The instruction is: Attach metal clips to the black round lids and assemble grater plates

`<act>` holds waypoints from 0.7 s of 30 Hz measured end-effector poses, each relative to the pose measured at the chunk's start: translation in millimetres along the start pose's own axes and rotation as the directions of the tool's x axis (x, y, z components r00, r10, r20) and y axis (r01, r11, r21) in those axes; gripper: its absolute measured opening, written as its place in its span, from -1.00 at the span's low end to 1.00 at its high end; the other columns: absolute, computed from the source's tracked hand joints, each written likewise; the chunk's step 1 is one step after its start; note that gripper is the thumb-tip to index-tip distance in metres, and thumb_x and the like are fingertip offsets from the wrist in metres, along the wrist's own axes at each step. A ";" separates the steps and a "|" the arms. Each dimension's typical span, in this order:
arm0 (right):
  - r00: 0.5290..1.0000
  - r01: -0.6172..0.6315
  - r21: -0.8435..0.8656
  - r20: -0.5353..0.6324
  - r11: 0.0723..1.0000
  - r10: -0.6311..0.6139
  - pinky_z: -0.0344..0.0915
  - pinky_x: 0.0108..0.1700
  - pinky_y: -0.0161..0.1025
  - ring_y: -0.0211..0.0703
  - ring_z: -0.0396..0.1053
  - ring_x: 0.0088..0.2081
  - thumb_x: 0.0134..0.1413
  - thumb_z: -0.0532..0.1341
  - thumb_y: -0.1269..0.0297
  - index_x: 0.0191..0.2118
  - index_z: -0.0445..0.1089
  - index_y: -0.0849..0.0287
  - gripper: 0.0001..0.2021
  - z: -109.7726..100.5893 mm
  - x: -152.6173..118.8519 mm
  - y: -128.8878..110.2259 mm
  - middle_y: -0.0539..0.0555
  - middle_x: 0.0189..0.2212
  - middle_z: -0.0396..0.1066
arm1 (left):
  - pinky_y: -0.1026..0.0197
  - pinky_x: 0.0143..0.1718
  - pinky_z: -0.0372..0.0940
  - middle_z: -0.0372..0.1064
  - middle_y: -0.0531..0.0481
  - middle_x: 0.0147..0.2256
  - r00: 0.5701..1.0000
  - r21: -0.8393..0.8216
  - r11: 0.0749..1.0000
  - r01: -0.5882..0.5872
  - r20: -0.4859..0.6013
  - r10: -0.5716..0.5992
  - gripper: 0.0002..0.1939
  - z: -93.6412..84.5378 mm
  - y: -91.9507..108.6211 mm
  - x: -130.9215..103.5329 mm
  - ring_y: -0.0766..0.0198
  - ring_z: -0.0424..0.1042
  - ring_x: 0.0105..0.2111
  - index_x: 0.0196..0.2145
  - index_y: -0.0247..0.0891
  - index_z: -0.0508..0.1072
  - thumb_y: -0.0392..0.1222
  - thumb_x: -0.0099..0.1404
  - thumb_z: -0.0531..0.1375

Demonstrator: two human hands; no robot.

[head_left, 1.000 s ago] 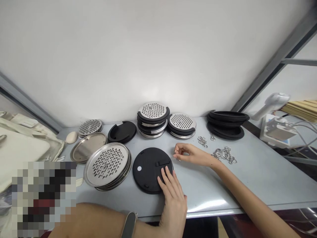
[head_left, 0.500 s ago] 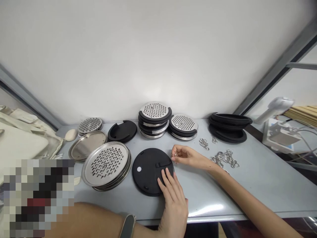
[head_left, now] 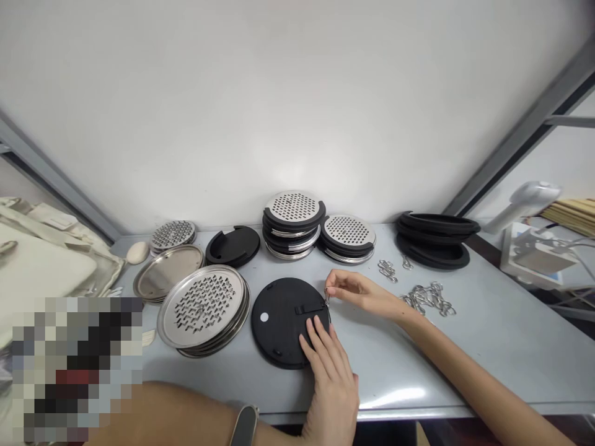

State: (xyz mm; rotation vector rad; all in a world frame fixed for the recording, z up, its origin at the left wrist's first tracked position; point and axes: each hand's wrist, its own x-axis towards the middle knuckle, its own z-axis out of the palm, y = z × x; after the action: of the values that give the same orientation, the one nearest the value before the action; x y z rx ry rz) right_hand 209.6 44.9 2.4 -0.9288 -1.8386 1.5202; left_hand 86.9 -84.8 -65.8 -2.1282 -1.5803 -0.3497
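A round black disc (head_left: 283,328) with a white dot and a small recessed slot lies flat on the grey table. My left hand (head_left: 330,378) rests on its lower right part with the fingers spread. At the disc's right edge, my right hand (head_left: 356,290) pinches a small metal clip (head_left: 326,296) between thumb and fingertips; the clip hangs against the rim by the slot. To the right of that hand lies a pile of metal clips (head_left: 430,298), with a smaller group (head_left: 387,271) behind it.
Perforated metal discs (head_left: 204,306) are stacked at the left, near a plain metal plate (head_left: 170,272) and a black holder (head_left: 232,246). Grater stacks (head_left: 295,226) stand by the wall. Black rings (head_left: 434,241) and a white device (head_left: 534,248) are at the right.
My right hand has brought the clip down against the disc's right edge. My left hand stays on the disc. The whole view has shifted slightly.
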 end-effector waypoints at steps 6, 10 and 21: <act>0.995 -0.043 0.090 0.090 0.995 0.035 0.22 -0.34 -0.27 -0.29 0.24 -0.47 0.22 0.11 0.08 -0.28 0.23 0.19 -0.76 6.5 0.2 5.0 -0.04 -0.51 0.29 | -0.33 0.06 0.19 0.19 -0.54 0.10 1.000 0.005 1.000 -0.004 -0.009 0.004 -0.11 -1.3 -0.9 -0.4 -0.41 0.07 0.16 0.05 -0.63 0.33 0.08 -0.11 0.39; 0.997 -0.058 0.094 0.052 0.994 0.053 0.21 -0.35 -0.29 -0.31 0.23 -0.47 0.20 0.14 0.10 -0.27 0.22 0.19 -0.77 8.6 1.0 7.8 -0.06 -0.53 0.28 | -0.32 0.05 0.20 0.19 -0.59 0.08 1.000 0.011 1.000 -0.015 -0.022 0.015 -0.05 -2.4 -0.9 0.8 -0.44 0.09 0.14 0.05 -0.69 0.32 0.10 -0.15 0.40; 0.997 -0.064 0.081 -0.026 0.995 0.066 0.22 -0.40 -0.34 -0.36 0.23 -0.50 0.14 0.22 0.16 -0.30 0.25 0.19 -0.79 13.0 3.1 14.8 -0.07 -0.52 0.28 | -0.28 0.01 0.25 0.26 -0.54 0.04 0.999 0.063 0.997 -0.048 -0.003 0.048 -0.10 -11.0 -5.8 3.5 -0.38 0.19 0.10 0.02 -0.66 0.36 0.18 -0.08 0.34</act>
State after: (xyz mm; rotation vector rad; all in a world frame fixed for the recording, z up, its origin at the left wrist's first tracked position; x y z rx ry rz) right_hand 199.8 41.5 -14.6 -0.9756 -1.7294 1.5999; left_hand 83.2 -86.1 -53.5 -2.1124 -1.5148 -0.2847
